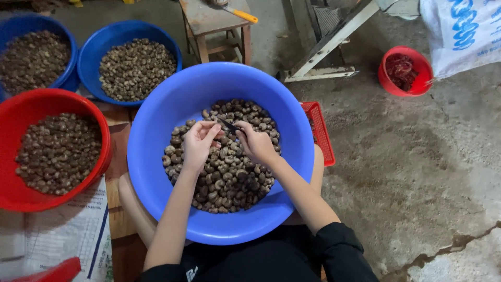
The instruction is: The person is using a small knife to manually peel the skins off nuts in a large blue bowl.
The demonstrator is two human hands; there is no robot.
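A large blue basin (156, 130) rests on my lap, holding a heap of brown-grey nuts (232, 180). Both my hands meet over the heap. My left hand (198, 143) pinches a single nut between thumb and fingers. My right hand (257, 143) grips a small dark blade (228, 125) whose tip points toward the nut in the left hand.
A red basin of nuts (55, 151) sits at left, two blue basins of nuts (136, 68) (31, 60) behind it. A red mesh basket (321, 130) lies under the big basin's right side. A wooden stool (216, 26), a small red bucket (406, 70), a white sack (462, 31), printed paper (68, 235).
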